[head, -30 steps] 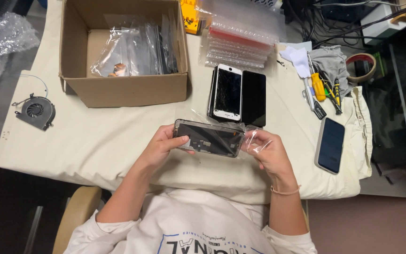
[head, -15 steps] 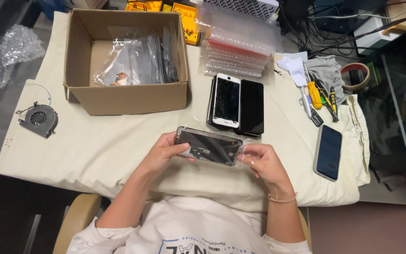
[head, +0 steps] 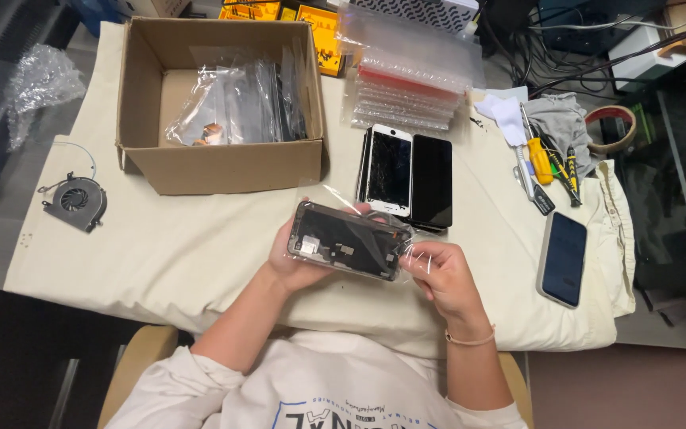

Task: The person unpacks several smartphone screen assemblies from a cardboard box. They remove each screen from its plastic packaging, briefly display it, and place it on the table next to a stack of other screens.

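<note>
I hold a dark phone screen panel (head: 348,240), its inner side with small parts facing up, above the cloth-covered table (head: 184,238). My left hand (head: 294,264) supports its left end from below. My right hand (head: 441,274) grips the right end together with the clear plastic bag (head: 406,245) wrapped around that end. The panel lies crosswise in front of my chest, slightly tilted.
An open cardboard box (head: 220,163) holds several bagged parts. Two phone screens, one white (head: 388,168) and one black (head: 431,181), lie beyond my hands. A phone (head: 563,258), screwdrivers (head: 540,163), a tape roll (head: 611,127) and a small fan (head: 75,200) sit around.
The panel has shifted slightly left and now shows its component side more fully. My right hand has slid toward the panel's right end with the bag. The view moved a little.
</note>
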